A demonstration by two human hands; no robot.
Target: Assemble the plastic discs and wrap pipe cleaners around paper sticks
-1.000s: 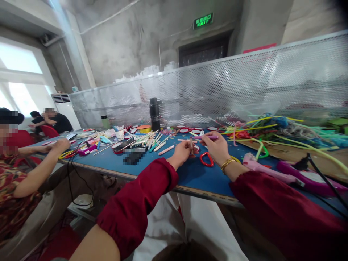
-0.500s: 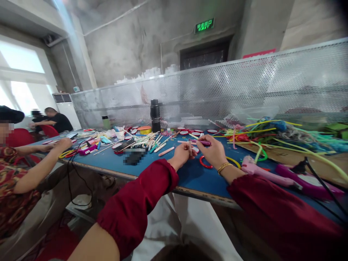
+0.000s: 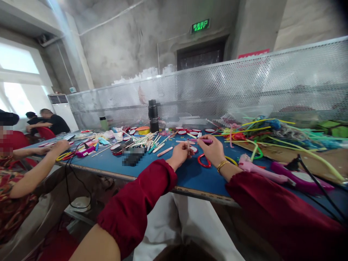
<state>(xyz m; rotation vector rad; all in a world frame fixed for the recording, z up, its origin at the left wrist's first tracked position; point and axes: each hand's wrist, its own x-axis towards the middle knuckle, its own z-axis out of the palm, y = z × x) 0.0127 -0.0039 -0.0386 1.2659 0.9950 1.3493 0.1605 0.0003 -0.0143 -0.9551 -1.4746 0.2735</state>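
Note:
My left hand pinches a small pale stick-like piece upright over the blue table. Facing it, my right hand has its fingers closed round a slim purple pen-like tool. The tool's thin end points left and reaches close to the pale piece; whether they touch I cannot tell. Below and between the hands lies a red loop-shaped handle. A yellow curved strip shows beside my right wrist. To the left of my left hand rests a pink stick.
A pink gun-shaped tool and a purple device with black cables lie at right. Coloured pipe-like strands heap on cardboard behind them. Sticks, a black bottle and a mesh screen stand further back. A co-worker's arm is at left.
My view has shifted slightly, so the scene sits a little further left. Both hands keep their holds, with the purple tool still beside the pale piece.

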